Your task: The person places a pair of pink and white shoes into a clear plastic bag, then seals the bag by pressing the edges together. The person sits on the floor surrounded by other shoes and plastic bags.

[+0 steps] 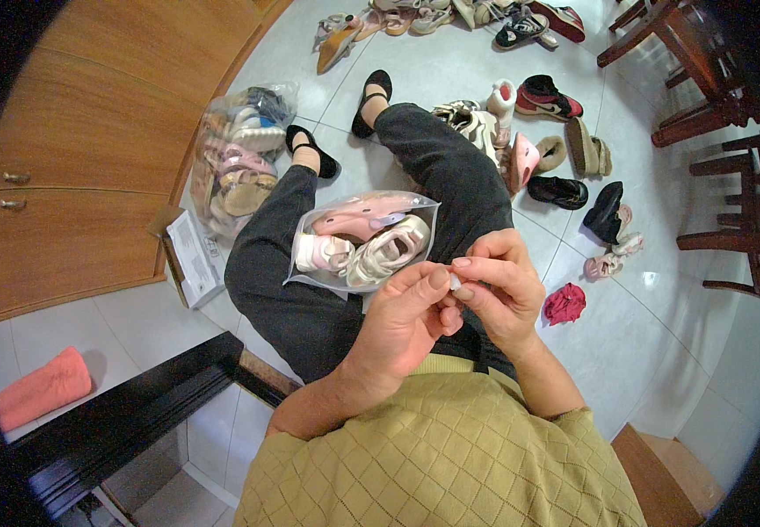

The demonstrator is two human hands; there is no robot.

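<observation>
My left hand and my right hand meet in front of my lap. Between their fingertips they pinch a small white piece, mostly covered and too small to identify. Just beyond my left hand, a clear plastic bag sits open between my legs. Inside it lie a pink clog-like shoe, a white-and-pink shoe and a pale sneaker. A small pale lilac strip rests on the pink shoe.
A second clear bag full of shoes stands by the wooden cabinet, near a white box. Loose shoes spread across the tiles at right and far ahead. A crumpled red cloth and dark wooden chairs are at right.
</observation>
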